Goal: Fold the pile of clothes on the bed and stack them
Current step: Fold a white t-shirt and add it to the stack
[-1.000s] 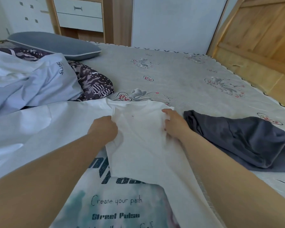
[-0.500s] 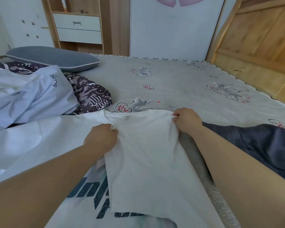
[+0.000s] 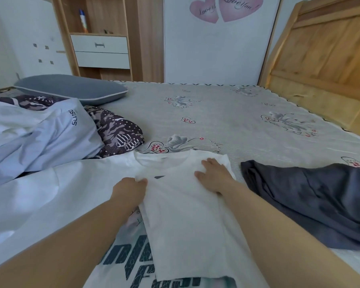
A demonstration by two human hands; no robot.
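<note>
Bed: grey sheet printed with flowers and red hearts, zigzag trim along the far edge. Wooden headboard to the right of my hands. Beyond the bed, a white wall panel with two pink heart stickers, and a wooden shelf unit with two white drawers; one bottle stands on the shelf above them.

White T-shirt lies flat on the bed directly under both hands, collar on the far side, a side panel folded over the printed front so dark lettering shows at the near edge.

My left hand: grip clamped on the folded edge, fingers curled into the cloth. My right hand: fingers straight and spread, pressing flat on the shirt near the collar.

Count: one dark grey garment crumpled just right of the right hand. One pale blue garment heaped left of the left hand, "SUASO" lettering showing. One dark patterned fabric beneath it. One grey pillow beyond that heap.
</note>
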